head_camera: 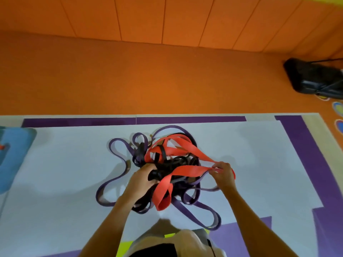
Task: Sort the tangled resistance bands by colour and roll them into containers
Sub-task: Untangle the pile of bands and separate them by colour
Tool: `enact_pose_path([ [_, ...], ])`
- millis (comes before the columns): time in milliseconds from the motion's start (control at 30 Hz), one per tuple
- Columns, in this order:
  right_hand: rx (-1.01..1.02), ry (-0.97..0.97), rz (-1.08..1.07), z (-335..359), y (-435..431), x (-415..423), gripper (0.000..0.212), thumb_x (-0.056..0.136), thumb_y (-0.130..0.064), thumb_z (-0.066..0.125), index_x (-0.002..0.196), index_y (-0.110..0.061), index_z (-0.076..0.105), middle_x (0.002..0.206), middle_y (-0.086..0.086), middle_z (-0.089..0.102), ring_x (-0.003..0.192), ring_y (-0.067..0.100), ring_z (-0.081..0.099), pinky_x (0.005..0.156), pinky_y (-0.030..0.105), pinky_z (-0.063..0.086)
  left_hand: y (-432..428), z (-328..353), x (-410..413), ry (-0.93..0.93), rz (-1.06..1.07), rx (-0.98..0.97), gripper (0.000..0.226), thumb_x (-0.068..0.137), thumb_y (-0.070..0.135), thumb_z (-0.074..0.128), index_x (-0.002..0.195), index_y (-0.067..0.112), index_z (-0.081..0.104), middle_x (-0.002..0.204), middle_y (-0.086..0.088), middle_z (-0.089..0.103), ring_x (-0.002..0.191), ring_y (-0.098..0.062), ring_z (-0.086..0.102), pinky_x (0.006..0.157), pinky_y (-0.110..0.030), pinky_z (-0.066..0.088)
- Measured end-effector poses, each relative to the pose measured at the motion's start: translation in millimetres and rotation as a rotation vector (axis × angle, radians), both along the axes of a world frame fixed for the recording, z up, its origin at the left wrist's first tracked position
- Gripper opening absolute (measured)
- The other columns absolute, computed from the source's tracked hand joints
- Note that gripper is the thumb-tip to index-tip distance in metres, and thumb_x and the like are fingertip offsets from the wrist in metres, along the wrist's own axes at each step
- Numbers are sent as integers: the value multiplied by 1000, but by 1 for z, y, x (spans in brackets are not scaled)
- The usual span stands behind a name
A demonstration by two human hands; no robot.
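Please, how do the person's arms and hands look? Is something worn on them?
Both arms are bare up to the bottom edge of the picture; no sleeve shows. The left hand and the right hand carry no glove, and no watch or bracelet shows on either wrist. Rings cannot be told in the blur.

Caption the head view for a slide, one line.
Left hand grips black bands in the tangle while right hand pinches a red band loop; purple bands splay across the white mat.
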State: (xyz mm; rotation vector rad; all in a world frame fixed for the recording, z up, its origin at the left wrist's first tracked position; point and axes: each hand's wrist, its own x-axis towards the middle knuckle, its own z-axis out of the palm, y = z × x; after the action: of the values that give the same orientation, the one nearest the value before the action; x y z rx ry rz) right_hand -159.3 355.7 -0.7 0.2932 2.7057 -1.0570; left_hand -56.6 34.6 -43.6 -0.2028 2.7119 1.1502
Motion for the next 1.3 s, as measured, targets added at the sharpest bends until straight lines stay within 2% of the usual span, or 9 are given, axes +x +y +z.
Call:
enact_pose_path([
  [233, 30, -30, 65, -9, 2, -15, 5, 83, 8, 73, 88, 6, 75, 83, 17, 72, 78, 32, 67, 70, 36, 51, -27, 20, 10, 79, 432, 284, 35, 100, 7, 68, 122, 29, 52, 105, 20, 67, 94, 11, 66, 76, -2, 47],
  [433, 34, -128, 261, -20, -13, -11, 22, 84, 15, 68, 71, -1, 77, 72, 15, 75, 65, 33, 68, 63, 40, 54, -20, 46, 15, 191, 750, 617, 32, 105, 0, 54, 116, 29, 60, 104, 8, 71, 101, -7, 69, 89, -24, 56],
  [567, 131, -175, 231, -28, -29, -7, 26, 93, 7, 61, 105, -4, 80, 112, 16, 77, 109, 38, 69, 101, 49, 51, -28, 55, 18, 206, 826, 640, 30, 106, 7, 51, 113, 33, 62, 102, 14, 72, 98, -7, 70, 82, -19, 57],
  [700, 34, 56, 304, -12, -69, 5, 17, 102, -9, 61, 109, -18, 74, 119, 1, 71, 110, 18, 64, 98, 33, 49, -39, 53, 17, 98, 827, 479, 13, 105, 16, 58, 110, 27, 62, 101, 6, 71, 96, -15, 70, 76, -27, 53],
  [800, -204, -153, 555, 2, -111, 20, 11, 100, -46, 67, 106, -37, 71, 106, -16, 74, 101, 1, 69, 90, 23, 51, -43, 50, 14, 1, 858, 437, 6, 101, 23, 63, 98, 27, 63, 93, 4, 71, 88, -18, 71, 67, -26, 50],
  [900, -172, -345, 746, 4, -148, 39, 47, 78, -80, 69, 111, -46, 64, 102, -21, 72, 100, -5, 67, 88, 18, 50, -42, 52, 5, -12, 866, 408, 9, 97, 26, 67, 91, 30, 61, 90, 9, 69, 84, -11, 68, 66, -24, 48],
  [1033, -214, -211, 732, 0, -161, 50, 21, 87, -43, 81, 80, -39, 62, 69, -15, 61, 64, 0, 54, 66, 20, 42, -51, 53, -7, -15, 872, 318, 10, 96, 32, 66, 103, 25, 61, 92, 11, 67, 87, -13, 65, 78, -35, 53],
  [1167, -249, -164, 699, 17, -146, 45, 12, 94, -36, 79, 87, -27, 74, 81, -8, 73, 74, 11, 67, 73, 28, 50, -59, 52, -11, -29, 894, 321, 16, 96, 35, 66, 104, 22, 60, 90, 8, 68, 85, -17, 68, 75, -38, 56],
  [1300, -229, -7, 608, 36, -134, 28, 17, 91, -27, 83, 79, -36, 75, 80, -20, 72, 75, 2, 68, 70, 15, 49, -64, 53, -20, 8, 852, 287, 18, 94, 38, 67, 101, 22, 60, 87, 7, 69, 82, -18, 69, 68, -35, 53],
])
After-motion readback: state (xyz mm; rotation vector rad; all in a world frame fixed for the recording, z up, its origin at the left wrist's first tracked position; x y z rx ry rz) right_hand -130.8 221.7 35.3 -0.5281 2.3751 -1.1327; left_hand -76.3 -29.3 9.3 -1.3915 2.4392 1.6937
